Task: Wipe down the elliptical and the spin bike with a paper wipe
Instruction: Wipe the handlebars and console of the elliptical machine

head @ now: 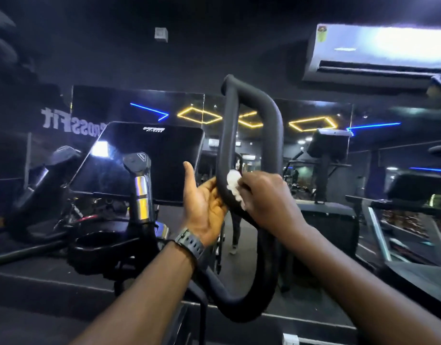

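Head camera looks at two hands on a black looped handlebar (251, 135) that stands up in the middle. The left hand (204, 207) has its palm turned up, and its fingers are curled round the left side of the bar from behind. Its thumb sticks straight up and touches nothing. A dark watch (190, 242) sits on that wrist. The right hand (269, 197) is just beside it, with its fingers bent over a small white paper wipe (235, 185). It presses the crumpled wipe against the same part of the bar. To the left of the hands is a dark flat screen (144, 158), tilted back. High on the right wall hangs a white air conditioner (378, 53).
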Available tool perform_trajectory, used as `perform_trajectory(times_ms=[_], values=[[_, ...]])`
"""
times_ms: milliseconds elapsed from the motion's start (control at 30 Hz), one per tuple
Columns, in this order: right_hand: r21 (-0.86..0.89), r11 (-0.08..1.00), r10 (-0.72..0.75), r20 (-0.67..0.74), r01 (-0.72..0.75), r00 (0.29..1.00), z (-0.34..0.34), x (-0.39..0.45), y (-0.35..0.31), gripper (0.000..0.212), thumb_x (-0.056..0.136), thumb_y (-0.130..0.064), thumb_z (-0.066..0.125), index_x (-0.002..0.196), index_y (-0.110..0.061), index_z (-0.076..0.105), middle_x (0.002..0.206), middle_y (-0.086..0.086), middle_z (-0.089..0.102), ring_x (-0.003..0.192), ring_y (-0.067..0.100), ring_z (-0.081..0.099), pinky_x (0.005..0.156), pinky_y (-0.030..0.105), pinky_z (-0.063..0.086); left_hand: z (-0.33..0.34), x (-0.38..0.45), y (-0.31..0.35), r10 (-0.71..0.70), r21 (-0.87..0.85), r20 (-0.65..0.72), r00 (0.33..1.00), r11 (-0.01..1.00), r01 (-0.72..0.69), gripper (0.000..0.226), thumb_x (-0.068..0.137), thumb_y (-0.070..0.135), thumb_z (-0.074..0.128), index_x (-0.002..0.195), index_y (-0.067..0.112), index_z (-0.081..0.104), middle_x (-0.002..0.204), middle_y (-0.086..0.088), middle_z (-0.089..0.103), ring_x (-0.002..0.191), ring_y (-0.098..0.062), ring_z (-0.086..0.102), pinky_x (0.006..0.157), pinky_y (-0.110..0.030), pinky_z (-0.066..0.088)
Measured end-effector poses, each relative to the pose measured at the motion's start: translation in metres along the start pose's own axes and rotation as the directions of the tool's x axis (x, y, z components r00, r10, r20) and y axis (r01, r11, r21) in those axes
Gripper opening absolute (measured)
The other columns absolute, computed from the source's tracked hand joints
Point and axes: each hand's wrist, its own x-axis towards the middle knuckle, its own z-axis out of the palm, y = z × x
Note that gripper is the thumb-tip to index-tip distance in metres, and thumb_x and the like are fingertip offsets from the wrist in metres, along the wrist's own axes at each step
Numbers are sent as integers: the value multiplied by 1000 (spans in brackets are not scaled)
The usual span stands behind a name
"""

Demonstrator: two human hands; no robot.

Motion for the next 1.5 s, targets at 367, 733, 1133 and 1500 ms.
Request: perform_trajectory(times_ms=[367,733,1133,1500], values=[[236,887,452,-269,-397,850,-18,165,14,26,88,-12,53,110,-17,67,105,10,67,97,28,62,71,28,42,-19,7,25,-60,226,144,988,974,26,88,82,83,35,135,17,58,131,-8,65,121,-25,62,103,-45,48],[206,930,326,-69,-306,943,5,64,-2,7,82,-14,63,76,-14,66,76,-1,67,73,16,63,68,37,55,-10,7,27,-48,149,114,992,988,31,81,89,78,28,134,18,58,128,-6,67,120,-23,61,98,-41,50],[176,948,300,-221,-265,928,8,102,-12,18,92,-12,51,83,-8,66,78,6,67,75,23,62,70,38,53,-12,-6,18,-7,231,125,992,973,-22,80,84,79,32,138,23,53,131,1,64,121,-19,61,103,-41,48],[-389,886,-37,484,252,875,-31,8,-8,12,82,-12,66,89,-21,63,83,-4,63,82,16,64,64,30,50,-9,-7,16,10,223,94,995,974,-31,75,92,75,23,137,24,54,123,0,68,114,-21,65,101,-45,50]])
